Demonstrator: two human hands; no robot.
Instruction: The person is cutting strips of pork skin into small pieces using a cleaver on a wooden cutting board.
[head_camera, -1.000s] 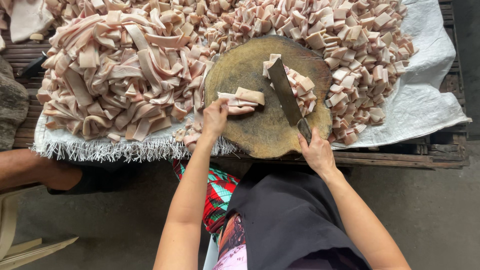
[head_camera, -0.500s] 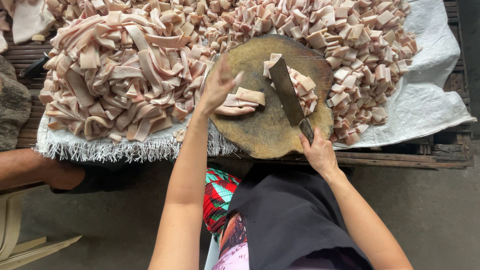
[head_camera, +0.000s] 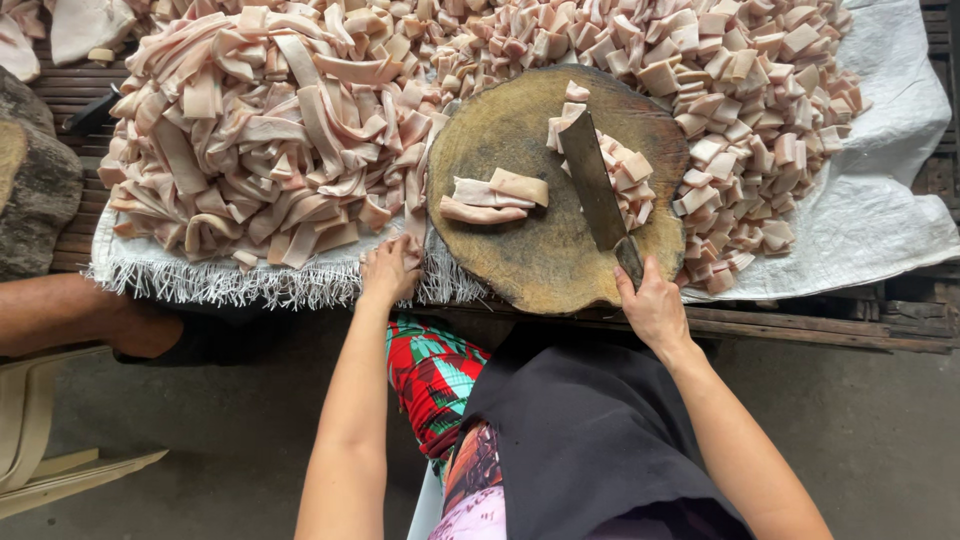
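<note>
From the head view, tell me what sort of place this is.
Likely an informal meat-cutting stall: a round worn wooden chopping block, a heap of pale pink meat strips on white woven sacking, and a steel cleaver in the right hand.
</note>
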